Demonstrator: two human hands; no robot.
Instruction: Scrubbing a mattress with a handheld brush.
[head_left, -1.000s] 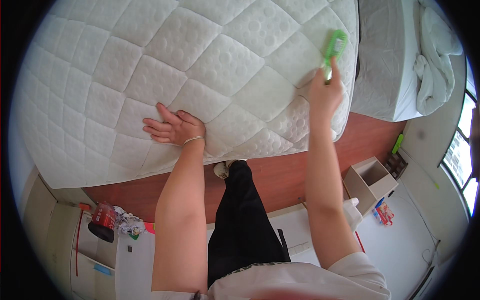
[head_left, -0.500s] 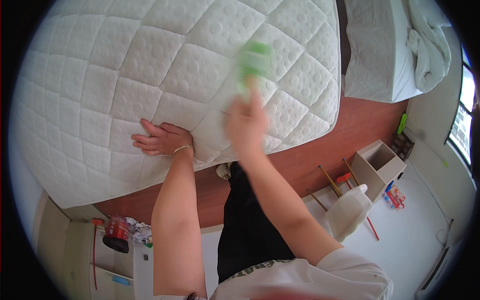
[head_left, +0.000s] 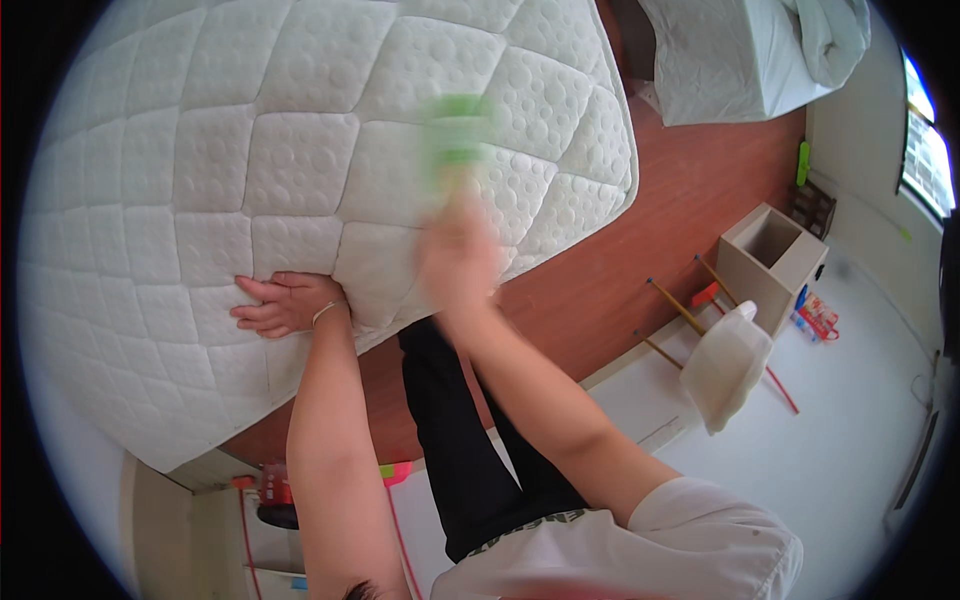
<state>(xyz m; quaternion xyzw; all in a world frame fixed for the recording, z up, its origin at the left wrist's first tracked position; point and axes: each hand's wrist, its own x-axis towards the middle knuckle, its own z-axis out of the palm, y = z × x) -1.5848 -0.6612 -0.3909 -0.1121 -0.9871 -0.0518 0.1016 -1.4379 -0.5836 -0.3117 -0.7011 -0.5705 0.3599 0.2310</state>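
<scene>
Quilted white mattress (head_left: 200, 150) filled the left and centre of the head view, its near edge running down toward the red-brown wooden floor (head_left: 650, 250).

Left hand (head_left: 285, 303) lay flat, palm down, fingers spread and pointing left, pressed on the mattress near its lower edge; grip open, holding nothing. Thin bracelet (head_left: 323, 313) on that wrist.

Below the mattress corner, low in the view: a cluster of small red and pink items (head_left: 275, 485) on a pale surface, too small to identify.

Black trouser legs (head_left: 450, 420) ran between the two forearms.

Right hand (head_left: 458, 262) was motion-blurred, raised over the mattress just right of centre; grip closed on the handle of a green brush (head_left: 455, 140). Brush head was above the hand, over the quilted surface; blur hid whether the bristles touched the fabric.

Further right, on the floor: wooden-handled sticks (head_left: 675, 305) lying angled, a white plastic dustpan-like bin (head_left: 728, 365) on top of them, an open tan box (head_left: 772, 255) just behind it. Small green object (head_left: 802, 162) stood against the wall (head_left: 860, 150) past the box.

Top right: a second bed with white bedding (head_left: 750, 50), well apart from the mattress. Window (head_left: 925, 150) at the far right edge.
</scene>
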